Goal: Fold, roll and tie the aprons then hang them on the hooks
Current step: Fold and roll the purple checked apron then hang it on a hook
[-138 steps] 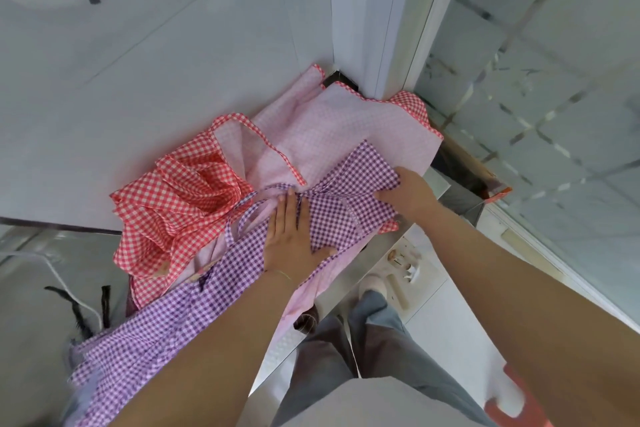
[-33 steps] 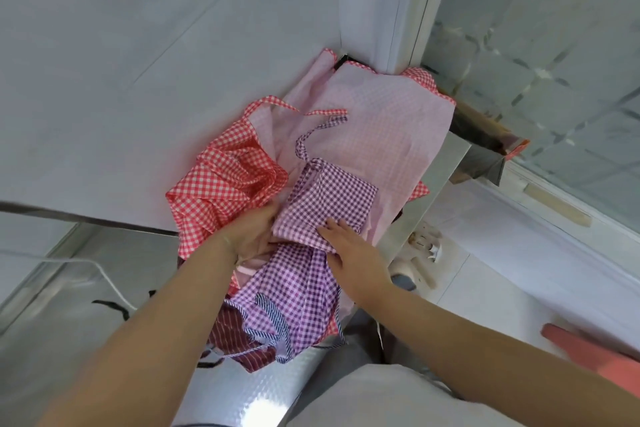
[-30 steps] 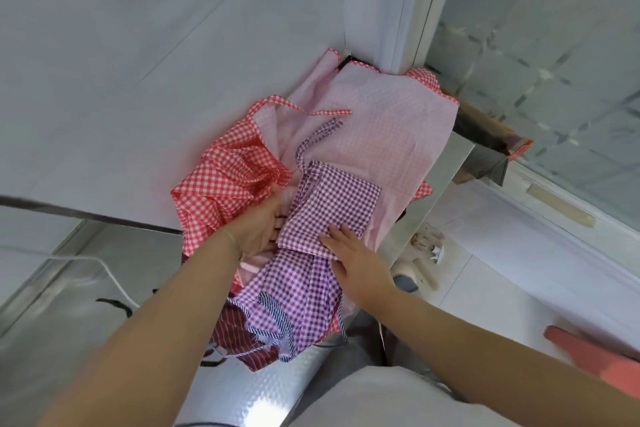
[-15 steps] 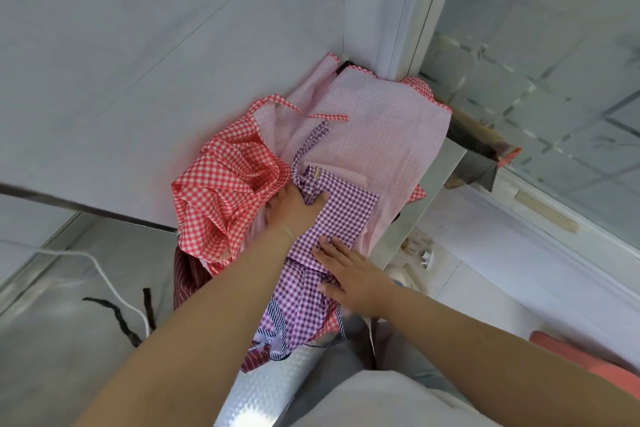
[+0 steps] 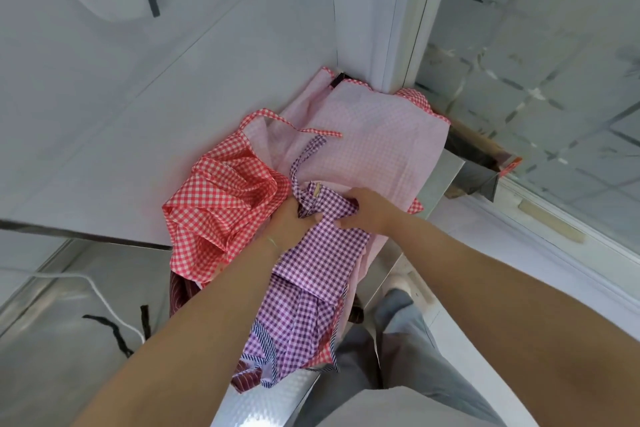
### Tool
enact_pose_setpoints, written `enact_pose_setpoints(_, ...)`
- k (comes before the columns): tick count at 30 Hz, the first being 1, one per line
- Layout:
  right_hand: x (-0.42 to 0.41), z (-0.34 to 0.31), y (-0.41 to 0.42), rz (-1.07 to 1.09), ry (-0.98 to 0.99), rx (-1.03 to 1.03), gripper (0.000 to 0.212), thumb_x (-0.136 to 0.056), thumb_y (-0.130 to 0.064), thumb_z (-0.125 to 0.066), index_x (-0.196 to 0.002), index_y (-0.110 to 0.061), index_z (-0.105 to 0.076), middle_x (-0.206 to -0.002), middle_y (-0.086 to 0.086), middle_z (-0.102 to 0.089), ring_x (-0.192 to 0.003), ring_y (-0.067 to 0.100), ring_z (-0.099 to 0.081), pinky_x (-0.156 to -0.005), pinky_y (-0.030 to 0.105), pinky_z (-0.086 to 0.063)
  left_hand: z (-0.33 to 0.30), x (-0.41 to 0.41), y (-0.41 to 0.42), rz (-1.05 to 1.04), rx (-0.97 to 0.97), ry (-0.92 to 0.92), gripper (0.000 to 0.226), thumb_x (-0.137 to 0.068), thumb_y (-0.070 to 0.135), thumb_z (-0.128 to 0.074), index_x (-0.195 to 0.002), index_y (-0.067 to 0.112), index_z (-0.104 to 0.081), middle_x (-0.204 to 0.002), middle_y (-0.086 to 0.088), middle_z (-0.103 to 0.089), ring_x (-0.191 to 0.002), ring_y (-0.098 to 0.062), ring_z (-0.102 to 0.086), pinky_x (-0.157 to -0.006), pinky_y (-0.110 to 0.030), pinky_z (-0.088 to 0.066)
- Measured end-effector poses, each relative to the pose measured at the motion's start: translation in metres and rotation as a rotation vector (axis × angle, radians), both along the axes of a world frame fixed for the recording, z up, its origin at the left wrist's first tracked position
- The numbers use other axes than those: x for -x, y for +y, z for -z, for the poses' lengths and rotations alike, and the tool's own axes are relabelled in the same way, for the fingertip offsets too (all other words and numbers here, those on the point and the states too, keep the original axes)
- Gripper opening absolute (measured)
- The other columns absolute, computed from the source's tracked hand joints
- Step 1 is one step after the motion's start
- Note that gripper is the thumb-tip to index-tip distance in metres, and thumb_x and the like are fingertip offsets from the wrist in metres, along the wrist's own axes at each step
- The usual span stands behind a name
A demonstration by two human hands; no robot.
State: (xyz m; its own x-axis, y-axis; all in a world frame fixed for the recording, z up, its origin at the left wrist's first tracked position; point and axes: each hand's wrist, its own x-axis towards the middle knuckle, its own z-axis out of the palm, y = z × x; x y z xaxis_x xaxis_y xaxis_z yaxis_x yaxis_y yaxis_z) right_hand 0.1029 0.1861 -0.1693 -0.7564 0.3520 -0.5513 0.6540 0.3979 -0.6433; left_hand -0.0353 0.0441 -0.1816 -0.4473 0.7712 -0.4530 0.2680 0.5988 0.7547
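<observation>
At frame centre, the left hand (image 5: 289, 218) and right hand (image 5: 369, 210) both curl their fingers around the bunched top of a purple gingham apron (image 5: 315, 260), lying on a pink apron (image 5: 367, 149) beside a crumpled red gingham apron (image 5: 221, 204).

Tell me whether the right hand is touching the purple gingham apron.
Touching. The head view shows the right hand with fingers curled round the bunched top of the purple gingham apron, while the left hand grips the same bunch from the other side.
</observation>
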Motion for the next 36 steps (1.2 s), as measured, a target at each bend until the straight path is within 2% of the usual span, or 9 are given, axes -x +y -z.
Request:
enact_pose_setpoints(5,0.003,-0.008,0.02,-0.092,-0.016,0.077,0.046,-0.086,-0.026,-0.069,-0.127,-0.014,-0.05,-0.129,0.006,-0.055,-0.121,0.025,-0.049,-0.101,0.033,-0.033,-0.002,-0.004,0.01,-0.086,-0.054,-0.221,0.064,-0.084,0.047,-0.068,-0.139,0.025,-0.043,-0.138,0.006,-0.053,-0.127,-0.019,-0.049,-0.108,-0.043,-0.038)
enact_pose_setpoints(8,0.01,-0.015,0.039,-0.162,-0.018,-0.054,0.042,-0.086,-0.023,-0.068,-0.125,-0.012,-0.055,-0.127,0.008,-0.058,-0.119,0.026,-0.051,-0.099,0.033,-0.035,-0.009,-0.009,0.03,-0.407,-0.198,-0.617,0.024,-0.095,0.023,-0.059,-0.117,0.013,-0.056,-0.112,-0.008,-0.065,-0.102,-0.026,-0.063,-0.084,-0.041,-0.055)
enact_pose_setpoints(10,0.014,-0.015,0.048,-0.231,-0.086,-0.167,0.047,-0.087,-0.027,-0.067,-0.13,-0.013,-0.054,-0.133,0.008,-0.055,-0.123,0.027,-0.049,-0.102,0.035,-0.036,-0.014,-0.009,0.039,-0.55,-0.207,-0.683,0.013,-0.101,0.015,-0.045,-0.102,0.009,-0.057,-0.1,-0.009,-0.062,-0.091,-0.025,-0.06,-0.075,-0.036,-0.054)
enact_pose_setpoints(16,0.01,0.009,0.037,-0.182,-0.161,-0.509,0.041,-0.095,-0.031,-0.047,-0.133,-0.016,-0.044,-0.134,0.006,-0.054,-0.12,0.028,-0.053,-0.099,0.045,-0.039,-0.047,-0.007,0.06,-0.783,-0.361,-0.777,0.033,-0.105,0.013,-0.03,-0.081,0.012,-0.051,-0.108,-0.01,-0.063,-0.099,-0.021,-0.059,-0.088,-0.029,-0.048)
enact_pose_setpoints(19,0.008,0.02,0.031,-0.15,-0.142,-0.617,0.039,-0.095,-0.032,-0.048,-0.129,-0.015,-0.046,-0.128,0.008,-0.057,-0.117,0.03,-0.052,-0.099,0.044,-0.037,-0.056,-0.035,0.054,-0.443,-0.288,-0.45,0.03,-0.105,0.019,-0.034,-0.101,0.013,-0.063,-0.127,0.0,-0.058,-0.12,-0.014,-0.051,-0.103,-0.025,-0.036)
enact_pose_setpoints(22,0.009,0.025,0.035,-0.134,-0.107,-0.641,0.039,-0.094,-0.031,-0.047,-0.129,-0.016,-0.048,-0.129,0.007,-0.055,-0.119,0.029,-0.049,-0.097,0.041,-0.037,-0.041,-0.07,0.023,0.03,-0.141,-0.006,0.036,-0.102,0.012,-0.039,-0.137,0.011,-0.045,-0.128,0.008,-0.051,-0.118,-0.006,-0.045,-0.102,-0.02,-0.034)
enact_pose_setpoints(26,0.011,0.028,0.038,-0.099,-0.103,-0.672,0.039,-0.091,-0.035,-0.055,-0.124,-0.015,-0.052,-0.125,0.008,-0.059,-0.114,0.029,-0.051,-0.093,0.04,-0.037,0.003,-0.076,-0.019,0.597,-0.026,0.464,0.028,-0.09,0.005,-0.052,-0.116,0.015,-0.051,-0.158,-0.004,-0.023,-0.145,-0.009,-0.009,-0.12,-0.033,-0.015)
enact_pose_setpoints(30,0.008,0.031,0.038,-0.091,-0.113,-0.681,0.044,-0.089,-0.04,-0.059,-0.124,-0.014,-0.053,-0.124,0.008,-0.059,-0.114,0.029,-0.05,-0.093,0.039,-0.037,0.002,-0.073,-0.028,0.647,0.004,0.476,0.035,-0.093,0.016,-0.043,-0.128,0.017,-0.048,-0.16,0.0,-0.013,-0.147,-0.012,-0.01,-0.119,-0.025,-0.002)
enact_pose_setpoints(36,0.01,0.022,0.04,-0.111,0.002,-0.575,0.038,-0.09,-0.035,-0.057,-0.118,-0.01,-0.054,-0.119,0.011,-0.059,-0.109,0.029,-0.051,-0.088,0.04,-0.041,-0.005,-0.063,-0.005,0.486,0.068,0.463,0.03,-0.102,0.027,-0.04,-0.109,0.013,-0.065,-0.107,-0.004,-0.069,-0.095,-0.019,-0.06,-0.091,-0.039,-0.048)
